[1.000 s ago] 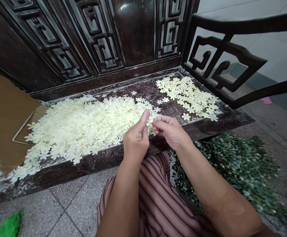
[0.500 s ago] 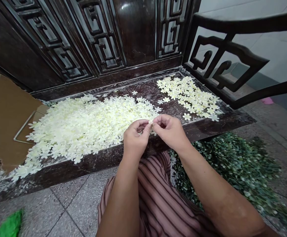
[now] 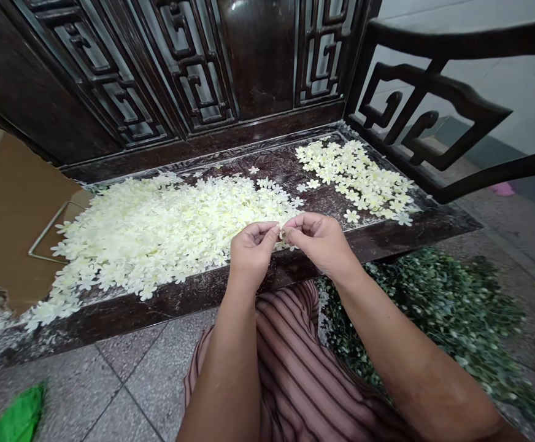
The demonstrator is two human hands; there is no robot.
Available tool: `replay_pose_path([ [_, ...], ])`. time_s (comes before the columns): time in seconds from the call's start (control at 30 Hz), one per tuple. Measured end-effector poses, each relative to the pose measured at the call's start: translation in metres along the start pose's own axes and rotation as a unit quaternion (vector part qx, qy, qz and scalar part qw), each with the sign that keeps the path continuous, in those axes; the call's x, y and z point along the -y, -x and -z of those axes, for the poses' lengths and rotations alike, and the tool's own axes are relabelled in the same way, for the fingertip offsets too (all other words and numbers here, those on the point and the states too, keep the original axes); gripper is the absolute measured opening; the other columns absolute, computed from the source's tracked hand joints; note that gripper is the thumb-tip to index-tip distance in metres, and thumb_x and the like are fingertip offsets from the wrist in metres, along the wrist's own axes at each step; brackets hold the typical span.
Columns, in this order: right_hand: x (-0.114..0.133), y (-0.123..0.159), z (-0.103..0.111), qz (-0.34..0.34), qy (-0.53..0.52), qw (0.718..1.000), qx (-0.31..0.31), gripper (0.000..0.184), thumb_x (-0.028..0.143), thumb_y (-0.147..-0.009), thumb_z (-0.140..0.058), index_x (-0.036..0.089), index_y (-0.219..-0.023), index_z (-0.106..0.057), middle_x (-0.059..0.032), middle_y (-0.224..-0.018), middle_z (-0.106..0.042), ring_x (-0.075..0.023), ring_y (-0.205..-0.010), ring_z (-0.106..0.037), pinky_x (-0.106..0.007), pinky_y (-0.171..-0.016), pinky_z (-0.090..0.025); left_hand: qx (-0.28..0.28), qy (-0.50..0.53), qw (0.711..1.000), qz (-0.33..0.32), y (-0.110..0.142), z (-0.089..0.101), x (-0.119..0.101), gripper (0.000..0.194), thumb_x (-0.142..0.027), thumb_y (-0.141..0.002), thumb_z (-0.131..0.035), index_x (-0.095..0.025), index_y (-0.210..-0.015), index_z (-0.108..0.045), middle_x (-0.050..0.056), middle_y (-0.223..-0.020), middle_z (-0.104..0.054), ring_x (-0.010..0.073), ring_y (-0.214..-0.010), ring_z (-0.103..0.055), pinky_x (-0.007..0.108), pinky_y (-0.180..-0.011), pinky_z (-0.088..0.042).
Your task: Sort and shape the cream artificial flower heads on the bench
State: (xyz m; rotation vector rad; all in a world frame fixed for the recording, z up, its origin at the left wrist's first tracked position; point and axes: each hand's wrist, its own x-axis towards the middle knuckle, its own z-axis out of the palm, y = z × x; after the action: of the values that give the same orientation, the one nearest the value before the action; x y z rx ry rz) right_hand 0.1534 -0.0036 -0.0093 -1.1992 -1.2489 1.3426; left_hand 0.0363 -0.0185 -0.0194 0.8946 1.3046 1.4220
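Note:
My left hand [image 3: 254,248] and my right hand [image 3: 319,240] meet fingertip to fingertip above the front edge of a dark wooden bench [image 3: 189,301]. Between the pinched thumbs and forefingers is a small pale flower [image 3: 281,232], mostly hidden by the fingers. Left of and behind my hands spreads a large heap of cream-white artificial flowers [image 3: 166,227]. A smaller, thinner group of the same flowers [image 3: 354,178] lies on the right end of the seat. A few single blossoms lie between the two groups.
Brown cardboard [image 3: 19,215] with a thin metal wire frame [image 3: 42,230] is at the left. A carved armrest [image 3: 433,110] rises at the right. Green artificial foliage [image 3: 442,307] lies below the bench, and a green bag-like thing [image 3: 19,414] is on the tiled floor.
Both hands stay together at nearly the same spot, with the fingertips slightly further apart around the small flower. The view has shifted a little. The flower groups look unchanged.

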Motion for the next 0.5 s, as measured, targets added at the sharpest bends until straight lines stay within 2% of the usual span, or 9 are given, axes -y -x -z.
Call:
replay_pose_path([
  [0.2, 0.0015, -0.0003, -0.0012, -0.025, -0.033, 0.999, -0.008, 0.004, 0.018, -0.06, -0.065, 0.016, -0.061, -0.062, 0.0021, -0.053, -0.061, -0.0096, -0.052, -0.056, -0.026, -0.056, -0.048, -0.018, -0.074, 0.997, -0.026, 0.0015, -0.0021, 0.0007, 0.009, -0.019, -0.063, -0.066, -0.013, -0.07, -0.067, 0.002, -0.065, -0.069, 0.0114, -0.06, -0.061, 0.024, -0.061, -0.049],
  [0.4, 0.0021, -0.0001, -0.0006, -0.038, -0.051, 0.998, -0.01, 0.008, 0.019, -0.056, -0.068, 0.017, -0.058, -0.061, 0.0022, -0.054, -0.061, -0.0101, -0.054, -0.058, -0.027, -0.06, -0.049, -0.006, -0.203, 0.969, -0.142, 0.0036, 0.0006, 0.0046, 0.012, -0.023, -0.071, -0.06, -0.016, -0.075, -0.068, 0.004, -0.075, -0.07, 0.0144, -0.07, -0.063, 0.028, -0.07, -0.051],
  [0.5, 0.0015, -0.0009, 0.0007, -0.042, -0.056, 0.997, -0.011, 0.006, 0.018, -0.056, -0.066, 0.016, -0.057, -0.061, 0.0025, -0.053, -0.06, -0.0096, -0.052, -0.056, -0.026, -0.058, -0.048, 0.001, -0.237, 0.955, -0.177, 0.005, 0.0016, 0.0039, 0.012, -0.023, -0.074, -0.058, -0.016, -0.076, -0.069, 0.004, -0.077, -0.07, 0.0146, -0.072, -0.063, 0.028, -0.071, -0.05],
])
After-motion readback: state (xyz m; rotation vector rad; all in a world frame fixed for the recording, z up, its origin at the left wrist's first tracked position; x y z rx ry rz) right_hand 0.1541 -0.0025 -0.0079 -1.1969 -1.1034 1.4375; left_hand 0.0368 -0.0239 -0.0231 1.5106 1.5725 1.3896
